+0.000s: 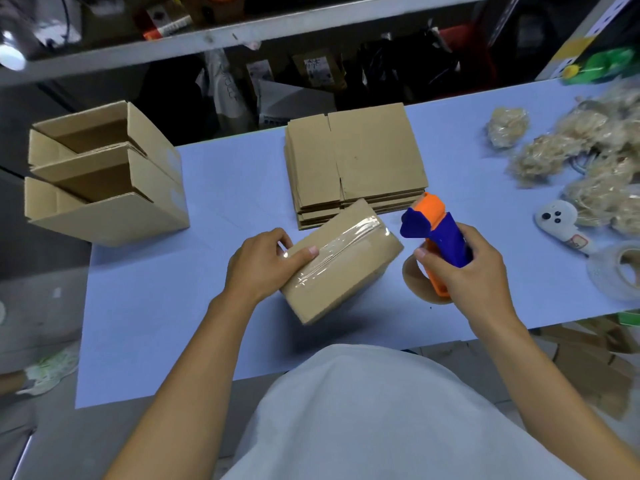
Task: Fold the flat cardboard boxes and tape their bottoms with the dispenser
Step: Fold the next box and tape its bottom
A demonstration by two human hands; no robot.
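A folded cardboard box [346, 271] lies bottom-up on the blue table [166, 306], with a strip of clear tape along its seam. My left hand [263, 263] grips its left end, thumb pressing on the tape. My right hand [465, 268] holds the orange and blue tape dispenser [436, 233] just right of the box, lifted off it. A stack of flat cardboard boxes [356, 164] lies behind.
Two folded open boxes [104, 181] stand at the table's left edge. At the right lie a white dispenser [561, 220], a roll of clear tape [620, 271] and heaps of pale crumpled packing material [588, 161]. A shelf runs behind the table.
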